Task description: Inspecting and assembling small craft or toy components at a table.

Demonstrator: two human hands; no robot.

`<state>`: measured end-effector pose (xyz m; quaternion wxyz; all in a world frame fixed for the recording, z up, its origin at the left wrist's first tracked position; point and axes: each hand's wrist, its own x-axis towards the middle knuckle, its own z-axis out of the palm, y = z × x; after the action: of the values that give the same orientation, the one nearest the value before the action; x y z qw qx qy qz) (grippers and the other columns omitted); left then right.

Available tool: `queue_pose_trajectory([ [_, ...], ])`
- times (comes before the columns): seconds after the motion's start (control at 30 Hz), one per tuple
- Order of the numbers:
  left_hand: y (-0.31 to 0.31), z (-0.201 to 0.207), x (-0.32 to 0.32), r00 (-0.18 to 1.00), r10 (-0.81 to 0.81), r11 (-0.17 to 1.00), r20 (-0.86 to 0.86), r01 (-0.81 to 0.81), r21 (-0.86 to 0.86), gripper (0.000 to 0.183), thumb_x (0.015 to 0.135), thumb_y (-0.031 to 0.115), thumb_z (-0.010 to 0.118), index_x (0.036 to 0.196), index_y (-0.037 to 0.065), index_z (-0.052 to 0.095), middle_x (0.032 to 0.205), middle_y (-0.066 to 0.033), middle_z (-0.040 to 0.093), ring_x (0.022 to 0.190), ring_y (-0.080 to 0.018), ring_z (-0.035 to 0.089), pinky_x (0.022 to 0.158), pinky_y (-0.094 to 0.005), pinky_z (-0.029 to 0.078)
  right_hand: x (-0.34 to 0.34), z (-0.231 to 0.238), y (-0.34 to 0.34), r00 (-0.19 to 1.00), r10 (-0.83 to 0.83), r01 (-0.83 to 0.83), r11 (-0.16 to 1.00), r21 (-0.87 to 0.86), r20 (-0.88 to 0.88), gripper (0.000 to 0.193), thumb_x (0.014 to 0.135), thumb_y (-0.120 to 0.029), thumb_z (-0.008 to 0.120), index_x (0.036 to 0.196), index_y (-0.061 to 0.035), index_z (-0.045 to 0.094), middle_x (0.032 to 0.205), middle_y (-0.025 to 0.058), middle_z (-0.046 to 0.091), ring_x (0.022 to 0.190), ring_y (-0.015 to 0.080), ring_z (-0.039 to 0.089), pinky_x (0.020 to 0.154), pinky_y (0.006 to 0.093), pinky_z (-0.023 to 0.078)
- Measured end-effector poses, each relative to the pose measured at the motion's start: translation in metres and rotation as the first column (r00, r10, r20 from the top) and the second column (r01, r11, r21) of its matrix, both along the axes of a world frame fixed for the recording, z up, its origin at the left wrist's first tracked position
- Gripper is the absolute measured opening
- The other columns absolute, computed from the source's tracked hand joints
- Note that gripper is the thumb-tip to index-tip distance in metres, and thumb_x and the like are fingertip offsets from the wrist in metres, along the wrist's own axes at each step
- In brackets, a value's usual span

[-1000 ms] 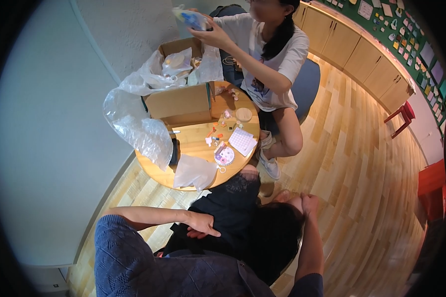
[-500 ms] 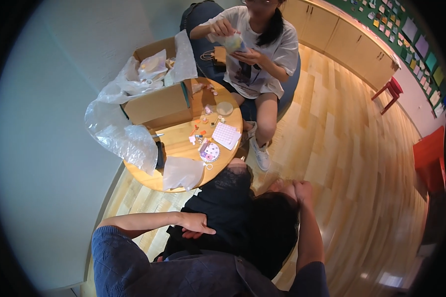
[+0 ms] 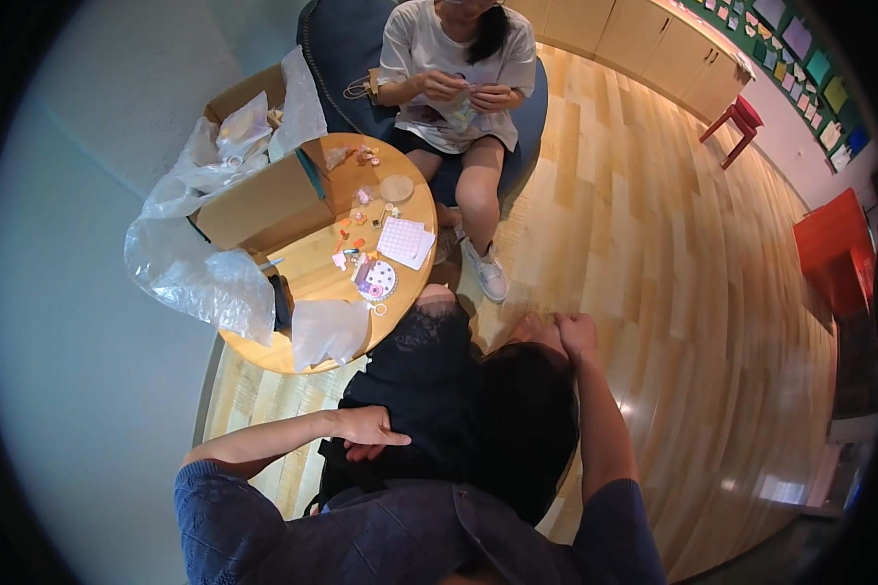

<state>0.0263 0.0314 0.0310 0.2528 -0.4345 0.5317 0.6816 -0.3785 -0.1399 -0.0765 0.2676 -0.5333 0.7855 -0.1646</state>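
My left hand (image 3: 369, 429) lies on the black clothing (image 3: 410, 395) over my lap, thumb stretched to the right and fingers loosely spread, holding nothing. Near my right knee, my right hand (image 3: 578, 336) is curled into a fist, with nothing visible in it. Ahead to the left stands a round wooden table (image 3: 307, 281). On it are a white translucent bag (image 3: 328, 333), a round purple-and-white dotted trinket (image 3: 377, 281), a pink gridded sheet (image 3: 400, 240) and several small colourful charms (image 3: 351, 239). Neither hand touches the table.
A cardboard box (image 3: 263, 213) with bagged items and bubble wrap (image 3: 200, 283) fills the table's left side. Across it, a person (image 3: 454, 58) on a dark blue beanbag (image 3: 327, 58) handles a small clear bag (image 3: 458, 109). A red stool (image 3: 737, 122) stands far right.
My view has shifted, so the table and the person appear further left and higher. The other person has lowered the clear bag toward their lap. My hands keep nearly the same pose.
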Motion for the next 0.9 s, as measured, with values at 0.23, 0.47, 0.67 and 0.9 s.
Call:
queue_pose_trajectory([
  [0.23, 0.000, -0.001, 0.000, 1.000, 0.007, 1.000, 0.022, -0.007, 0.001, 0.072, 0.099, 0.059, 0.045, 0.058, 0.003, 0.064, 0.050, -0.0064, 0.062, 0.043, -0.0149, 0.063, 0.041, -0.0259, 0.046, 0.005, 0.007, -0.001, 1.000, -0.010, 0.010, 0.999, 0.047, -0.007, 0.042, 0.080, -0.041, 0.067, 0.082, -0.0005, 0.074, 0.080, 0.0238, 0.070, 0.082, 0.0386, 0.069, 0.076, 0.0448, 0.052],
  [0.47, -0.001, 0.001, 0.000, 1.000, 0.007, 1.000, 0.004, -0.007, -0.002, 0.073, 0.099, 0.059, 0.045, 0.057, 0.002, 0.064, 0.049, -0.0068, 0.061, 0.042, -0.0152, 0.062, 0.039, -0.0255, 0.045, 0.002, 0.001, -0.002, 1.000, -0.015, 0.014, 0.997, 0.078, 0.003, 0.041, 0.081, -0.043, 0.065, 0.083, -0.0042, 0.075, 0.087, 0.0224, 0.071, 0.088, 0.0391, 0.069, 0.081, 0.0444, 0.052],
  [0.67, -0.001, -0.002, 0.001, 1.000, 0.012, 1.000, -0.009, -0.012, 0.002, 0.074, 0.098, 0.061, 0.046, 0.057, 0.001, 0.064, 0.049, -0.0074, 0.062, 0.042, -0.0155, 0.063, 0.038, -0.0262, 0.047, 0.000, -0.004, -0.003, 1.000, -0.016, 0.016, 1.000, 0.017, 0.014, 0.040, 0.081, -0.038, 0.067, 0.082, 0.0011, 0.074, 0.076, 0.0228, 0.070, 0.076, 0.0344, 0.070, 0.073, 0.0427, 0.051],
  [0.9, -0.001, -0.002, 0.001, 1.000, 0.018, 1.000, -0.008, -0.018, 0.011, 0.073, 0.098, 0.061, 0.046, 0.057, 0.003, 0.064, 0.050, -0.0068, 0.062, 0.042, -0.0150, 0.063, 0.039, -0.0251, 0.045, 0.000, -0.005, -0.003, 1.000, -0.020, 0.020, 0.999, 0.026, 0.018, 0.041, 0.081, -0.040, 0.067, 0.082, 0.0005, 0.074, 0.077, 0.0224, 0.070, 0.076, 0.0345, 0.070, 0.072, 0.0429, 0.051],
])
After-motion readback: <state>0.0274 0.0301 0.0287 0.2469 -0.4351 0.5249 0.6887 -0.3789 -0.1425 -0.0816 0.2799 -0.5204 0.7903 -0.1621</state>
